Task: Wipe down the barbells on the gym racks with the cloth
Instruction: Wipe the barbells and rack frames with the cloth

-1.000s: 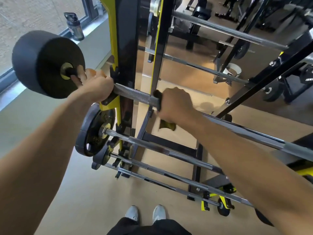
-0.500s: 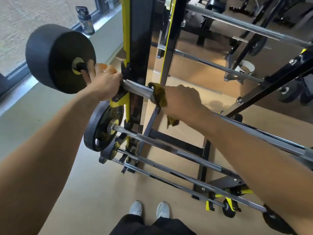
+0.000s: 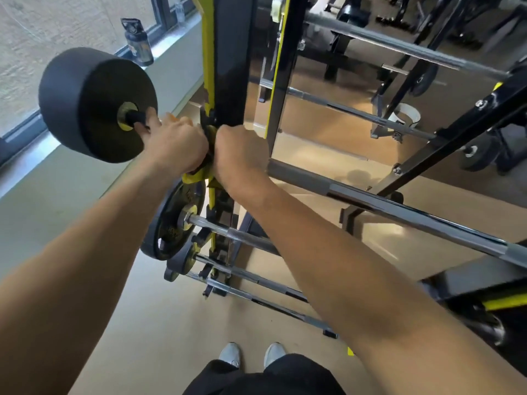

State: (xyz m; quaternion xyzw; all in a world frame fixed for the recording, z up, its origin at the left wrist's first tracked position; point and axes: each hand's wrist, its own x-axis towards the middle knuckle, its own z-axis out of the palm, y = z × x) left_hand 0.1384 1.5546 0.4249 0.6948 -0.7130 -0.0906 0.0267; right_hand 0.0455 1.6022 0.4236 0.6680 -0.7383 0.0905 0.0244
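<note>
Barbells remain mostly unwiped, I judge: the right hand (image 3: 242, 155), closed on the cloth (image 3: 209, 169) around the top bar (image 3: 399, 212), sits beside the rack upright (image 3: 228, 67), touching the left hand (image 3: 176, 143) gripping the bar by the plate (image 3: 97, 104), with three lower bars (image 3: 251, 243) waiting.

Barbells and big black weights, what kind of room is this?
Most likely a gym. A barbell with a thick black weight plate sits on a black and yellow rack, more bars are racked below, and further equipment stands behind.

Bottle (image 3: 137, 42) behind plate (image 3: 97, 105); rack (image 3: 225, 67) right.
</note>
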